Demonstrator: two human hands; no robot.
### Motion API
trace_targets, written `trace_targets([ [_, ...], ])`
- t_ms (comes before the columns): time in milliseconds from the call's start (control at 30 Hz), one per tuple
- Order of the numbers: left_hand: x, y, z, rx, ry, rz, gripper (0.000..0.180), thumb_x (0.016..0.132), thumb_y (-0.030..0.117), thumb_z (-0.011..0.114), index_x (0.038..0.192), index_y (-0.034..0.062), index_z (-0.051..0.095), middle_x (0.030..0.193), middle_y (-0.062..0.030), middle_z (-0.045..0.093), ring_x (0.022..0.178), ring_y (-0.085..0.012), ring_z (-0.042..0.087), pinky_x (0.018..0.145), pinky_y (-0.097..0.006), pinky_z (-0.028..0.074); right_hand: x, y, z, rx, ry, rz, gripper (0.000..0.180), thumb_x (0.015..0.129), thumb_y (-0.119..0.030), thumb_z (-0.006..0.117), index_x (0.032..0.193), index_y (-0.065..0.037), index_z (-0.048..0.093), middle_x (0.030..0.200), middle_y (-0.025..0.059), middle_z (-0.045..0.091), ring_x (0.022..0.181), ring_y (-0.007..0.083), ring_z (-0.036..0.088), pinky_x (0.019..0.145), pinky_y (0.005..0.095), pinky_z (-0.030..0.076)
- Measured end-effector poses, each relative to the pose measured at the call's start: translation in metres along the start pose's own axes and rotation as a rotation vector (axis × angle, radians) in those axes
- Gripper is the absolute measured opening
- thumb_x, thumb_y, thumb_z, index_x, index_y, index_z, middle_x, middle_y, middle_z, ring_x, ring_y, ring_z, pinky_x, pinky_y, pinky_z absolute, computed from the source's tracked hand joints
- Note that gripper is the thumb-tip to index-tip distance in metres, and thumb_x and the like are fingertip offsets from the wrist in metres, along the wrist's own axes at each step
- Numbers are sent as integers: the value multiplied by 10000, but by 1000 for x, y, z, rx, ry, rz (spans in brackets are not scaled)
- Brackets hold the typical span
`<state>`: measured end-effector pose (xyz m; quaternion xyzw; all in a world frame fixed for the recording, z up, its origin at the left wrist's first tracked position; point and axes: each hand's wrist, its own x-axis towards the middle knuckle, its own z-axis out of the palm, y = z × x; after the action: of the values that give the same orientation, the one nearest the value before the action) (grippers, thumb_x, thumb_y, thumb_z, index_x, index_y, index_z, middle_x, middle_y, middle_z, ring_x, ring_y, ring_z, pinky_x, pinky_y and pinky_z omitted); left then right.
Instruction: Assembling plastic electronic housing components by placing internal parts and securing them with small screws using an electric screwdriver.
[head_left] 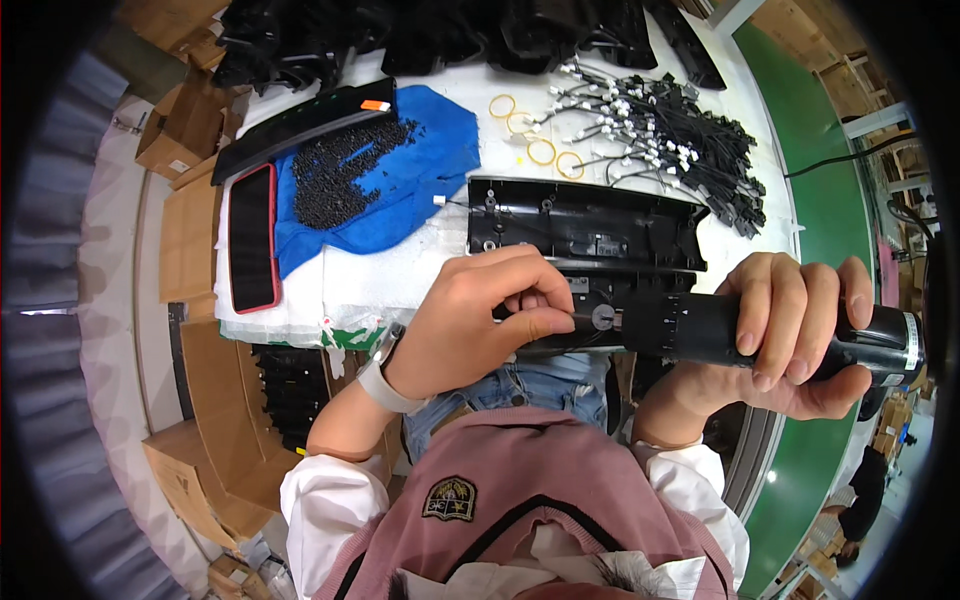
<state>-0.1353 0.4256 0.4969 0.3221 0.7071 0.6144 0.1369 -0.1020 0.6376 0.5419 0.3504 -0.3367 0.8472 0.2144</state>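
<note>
Driver [685,326]: black, stout cylinder, small white marks round barrel, pale label near rear end. Held roughly level above near shell [592,285], nose pointing left. Right hand [795,335]: grip wrapped around driver's rear half. Left hand [490,308]: thumb and forefinger drawn close together beside nose; cannot tell whether grip pinches anything, view there too small. Far shell [590,232]: black, ribbed inside, lying open on white desk [370,278].
</note>
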Motion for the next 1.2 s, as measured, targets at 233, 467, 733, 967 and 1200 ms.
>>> trace_targets([
  [233, -3, -2, 5, 7, 32, 7, 185, 651, 3, 727, 793, 18, 611, 719, -49, 582, 619, -155, 543, 581, -260, 429, 3, 3, 13, 18, 200, 25, 299, 771, -182, 654, 941, -47, 449, 571, -22, 518, 416, 75, 508, 460, 232, 402],
  [467, 7, -14, 2, 583, 181, 255, 316, 572, 83, 750, 847, 44, 599, 833, -74, 560, 789, -263, 540, 674, -344, 448, 0, 5, -7, -286, -60, 170, 369, 805, -302, 642, 1017, -88, 430, 607, -42, 506, 436, 58, 497, 466, 223, 410],
  [733, 8, -39, -1, 625, 150, 225, 224, 594, 53, 720, 778, 36, 593, 854, -68, 556, 813, -257, 535, 685, -345, 452, -9, 22, -1, -463, -8, 301, 410, 804, -345, 629, 1056, -96, 422, 605, -35, 488, 434, 84, 480, 455, 246, 397],
  [967, 7, -42, -2, 582, 149, 201, 190, 627, 49, 702, 778, 36, 588, 848, -64, 557, 804, -258, 531, 686, -347, 450, -12, 34, 2, -506, 60, 324, 422, 788, -315, 643, 1064, -87, 420, 601, -22, 483, 430, 93, 464, 457, 254, 388],
  [1200, 7, -42, -1, 568, 148, 194, 179, 630, 49, 699, 757, 40, 574, 824, -53, 548, 785, -248, 527, 676, -345, 440, -6, 42, 12, -552, 109, 388, 358, 767, -229, 661, 991, -76, 427, 590, 1, 467, 420, 104, 429, 448, 254, 372],
])
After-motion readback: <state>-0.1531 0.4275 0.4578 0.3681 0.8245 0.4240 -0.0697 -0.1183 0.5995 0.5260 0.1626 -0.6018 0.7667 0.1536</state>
